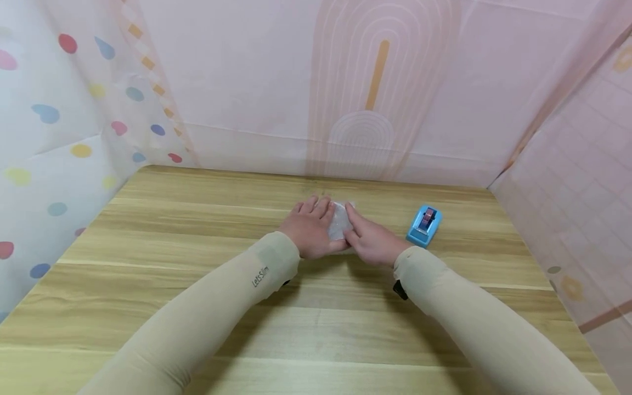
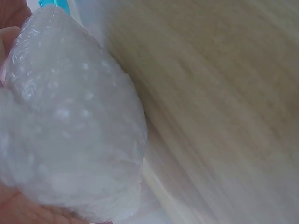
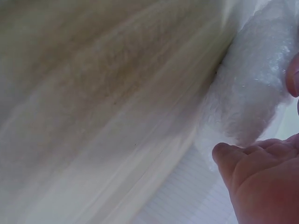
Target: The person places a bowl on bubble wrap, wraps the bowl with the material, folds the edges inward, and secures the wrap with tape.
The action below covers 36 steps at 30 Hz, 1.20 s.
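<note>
Two beige arm sleeves (image 1: 212,312) reach forward, the left one printed with dark lettering. The left hand (image 1: 310,230) lies with fingers extended over the left side of a clear bubble-wrap bundle (image 1: 339,220), its thumb stretched toward the right hand (image 1: 373,238). The latter grips the bundle's right end with thumb and fingers, so the bundle sits between both hands, above the wood-grain tabletop (image 1: 316,340). Just right of the right hand stands a blue tape dispenser (image 1: 418,236). Beyond both hands hangs a pink arch-patterned backdrop (image 1: 247,71).
</note>
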{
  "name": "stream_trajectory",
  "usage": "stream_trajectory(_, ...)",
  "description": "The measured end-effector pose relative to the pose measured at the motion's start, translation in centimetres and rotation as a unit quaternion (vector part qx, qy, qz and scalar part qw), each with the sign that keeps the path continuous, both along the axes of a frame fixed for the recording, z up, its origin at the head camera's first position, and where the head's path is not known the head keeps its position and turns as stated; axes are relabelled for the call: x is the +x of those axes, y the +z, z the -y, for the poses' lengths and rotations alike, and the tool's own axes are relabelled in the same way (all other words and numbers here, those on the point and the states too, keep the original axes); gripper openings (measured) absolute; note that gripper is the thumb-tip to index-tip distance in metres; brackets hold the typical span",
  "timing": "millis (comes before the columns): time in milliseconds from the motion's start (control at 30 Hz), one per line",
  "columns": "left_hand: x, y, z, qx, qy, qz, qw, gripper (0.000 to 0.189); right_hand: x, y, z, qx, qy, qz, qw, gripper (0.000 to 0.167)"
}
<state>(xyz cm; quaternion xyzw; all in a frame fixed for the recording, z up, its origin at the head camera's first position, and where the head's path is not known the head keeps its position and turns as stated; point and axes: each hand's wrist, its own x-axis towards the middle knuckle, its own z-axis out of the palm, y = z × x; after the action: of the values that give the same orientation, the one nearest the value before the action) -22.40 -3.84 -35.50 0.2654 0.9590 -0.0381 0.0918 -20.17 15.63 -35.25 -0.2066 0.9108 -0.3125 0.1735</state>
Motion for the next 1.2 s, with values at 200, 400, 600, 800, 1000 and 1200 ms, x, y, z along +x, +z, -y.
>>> stream_trajectory(200,0.0,0.1,0.0,0.007,0.006,0.003,1.0,0.107,0.7,0.1,-0.7,0.002,-0.006,0.011,0.9999,0.072)
stream_trajectory(400,0.0,0.2,0.0,0.011,0.011,0.013,0.9998,0.109,1.2,0.3,-1.9,0.009,-0.046,-0.024,0.9986,0.063)
stream_trajectory(600,0.1,0.4,-0.1,0.01,0.014,0.009,0.9998,0.11,1.5,0.7,-3.9,0.025,-0.144,-0.082,0.9859,0.043)
stream_trajectory(800,0.1,0.5,-0.1,0.014,0.016,0.006,0.9998,0.11,1.4,1.2,-6.6,0.018,-0.212,-0.105,0.9714,0.042)
stream_trajectory(1000,-0.2,0.2,-0.1,0.014,0.018,0.015,0.9996,0.109,1.2,1.4,-9.0,0.03,-0.257,-0.099,0.9609,0.044)
stream_trajectory(1200,-0.8,-0.5,-0.2,0.015,0.017,0.012,0.9997,0.111,1.0,1.5,-10.7,0.059,-0.278,-0.082,0.9554,0.047)
